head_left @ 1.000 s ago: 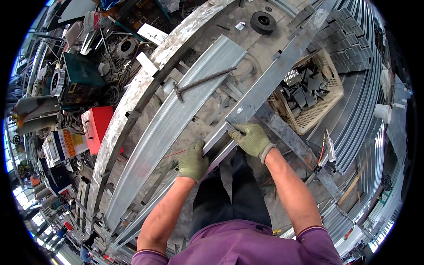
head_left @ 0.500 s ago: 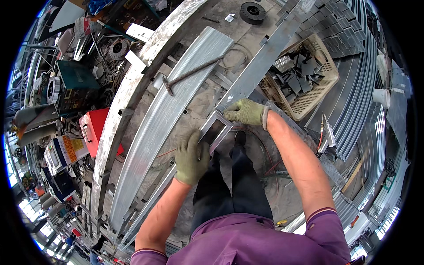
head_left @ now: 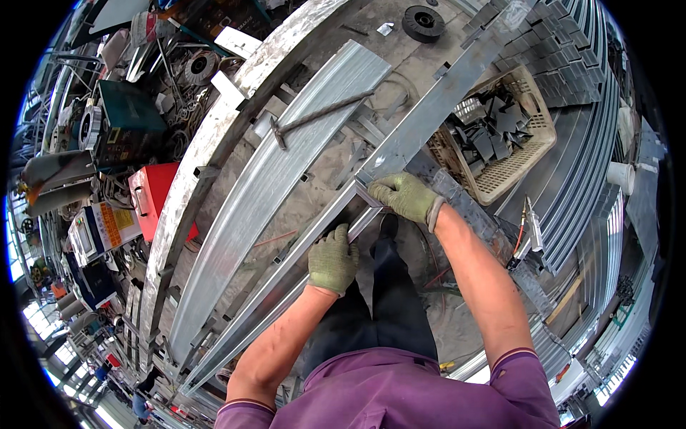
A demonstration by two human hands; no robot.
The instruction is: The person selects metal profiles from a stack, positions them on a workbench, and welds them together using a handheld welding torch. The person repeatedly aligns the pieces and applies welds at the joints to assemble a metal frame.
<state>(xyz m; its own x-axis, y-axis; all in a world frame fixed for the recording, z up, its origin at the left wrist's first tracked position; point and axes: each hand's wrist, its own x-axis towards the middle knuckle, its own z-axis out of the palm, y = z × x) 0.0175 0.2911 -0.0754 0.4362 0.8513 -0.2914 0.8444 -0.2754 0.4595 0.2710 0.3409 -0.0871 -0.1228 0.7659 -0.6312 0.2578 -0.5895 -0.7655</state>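
Both of my hands wear olive-green work gloves. A long grey metal channel slants from the lower left up to the middle, its open side facing up. My left hand is closed over the channel's near edge, fingers curled toward its inside. At the channel's upper end, my right hand is closed around the corner, with part of the fingers hidden. That end meets a flat grey steel beam running to the upper right.
Left of the channel lies a wide galvanised metal panel with a T-shaped rod on it. A beige plastic crate holds metal offcuts at right. Stacked profiles stand beyond. A red box sits at far left.
My left hand has moved right, from the channel's far wall to its near edge, uncovering more of the channel. My right hand stays at the upper end, slightly shifted.
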